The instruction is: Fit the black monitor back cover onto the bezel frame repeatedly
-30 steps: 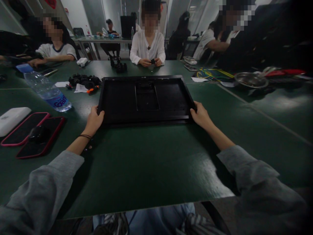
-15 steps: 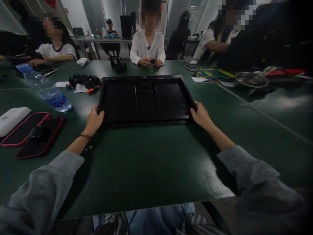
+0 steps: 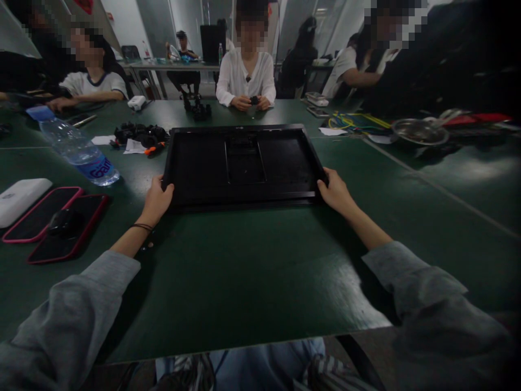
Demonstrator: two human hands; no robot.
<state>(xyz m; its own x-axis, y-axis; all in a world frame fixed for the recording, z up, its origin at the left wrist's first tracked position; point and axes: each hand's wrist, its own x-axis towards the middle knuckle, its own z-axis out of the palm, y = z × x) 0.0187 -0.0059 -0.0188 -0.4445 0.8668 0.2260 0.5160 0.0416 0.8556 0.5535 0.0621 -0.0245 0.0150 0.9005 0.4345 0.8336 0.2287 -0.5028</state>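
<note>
A wide black rectangular panel [image 3: 199, 163] with a raised rim lies on the green table in front of me, looking like a monitor casing. A rectangular recess marks its middle, and a small light logo shows on the far rim. My left hand [image 3: 158, 200] grips the left side near the close corner, thumb on top of the rim. On the opposite side, my right hand [image 3: 336, 190] is closed round the right rim in the same way. The fingers beneath the edges are partly hidden.
Left of the panel are a tilted-looking water bottle [image 3: 77, 146], two red-edged phones [image 3: 87, 222] and a white box [image 3: 22, 201]. Behind stand small black parts [image 3: 140, 136]. A metal bowl [image 3: 420, 132] and cables [image 3: 358, 122] lie right. A person [image 3: 246, 79] sits opposite.
</note>
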